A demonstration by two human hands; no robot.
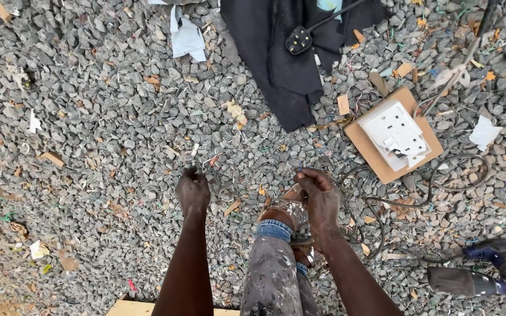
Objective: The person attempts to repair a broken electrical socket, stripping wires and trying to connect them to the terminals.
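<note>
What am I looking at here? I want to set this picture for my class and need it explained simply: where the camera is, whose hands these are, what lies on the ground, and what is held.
There is no machine: the single picture comes from a camera worn on a person's head, looking straight down. The two arms reaching up from the bottom edge are that person's own. The left hand and right hand are both curled, and whether they pinch anything is too small to tell. Between them is a paint-spattered trouser leg. The ground is grey gravel strewn with paper and wood scraps. On it lie a dark cloth with a black plug, a white double socket on a wooden board, a dark cable, and a power tool at lower right.
</note>
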